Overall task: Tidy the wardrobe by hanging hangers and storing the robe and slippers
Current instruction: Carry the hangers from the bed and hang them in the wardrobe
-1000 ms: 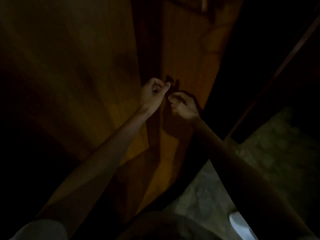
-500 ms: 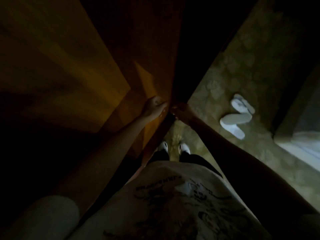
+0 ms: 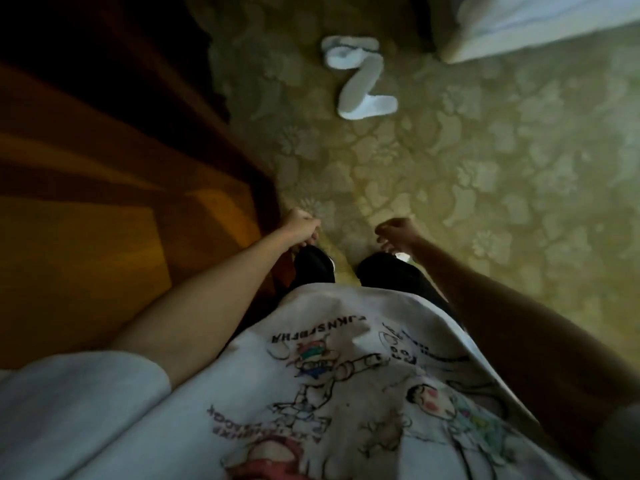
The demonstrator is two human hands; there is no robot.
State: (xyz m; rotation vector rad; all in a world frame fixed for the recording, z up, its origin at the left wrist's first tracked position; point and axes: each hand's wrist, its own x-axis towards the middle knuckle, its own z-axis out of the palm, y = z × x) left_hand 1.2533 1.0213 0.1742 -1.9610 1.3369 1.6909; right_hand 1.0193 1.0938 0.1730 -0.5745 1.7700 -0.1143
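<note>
Two white slippers lie on the patterned carpet ahead of me, one (image 3: 349,51) farther off and one (image 3: 363,97) nearer, touching at an angle. My left hand (image 3: 300,226) hangs by the wardrobe's wooden door (image 3: 104,209), its fingers curled in with nothing in them. My right hand (image 3: 398,233) hangs over the carpet above my right foot, fingers loosely bent and apart, empty. Both hands are well short of the slippers. No hanger or robe shows clearly.
The brown wardrobe fills the left side, its dark edge (image 3: 221,109) running toward the slippers. White fabric on a bed-like edge (image 3: 519,26) sits at the top right. Green floral carpet (image 3: 485,168) spreads to the right. My white printed shirt covers the bottom.
My view has tipped down from the wardrobe doors to the floor. Both hands have left the door edges, dropped and moved apart. The slippers now show in full.
</note>
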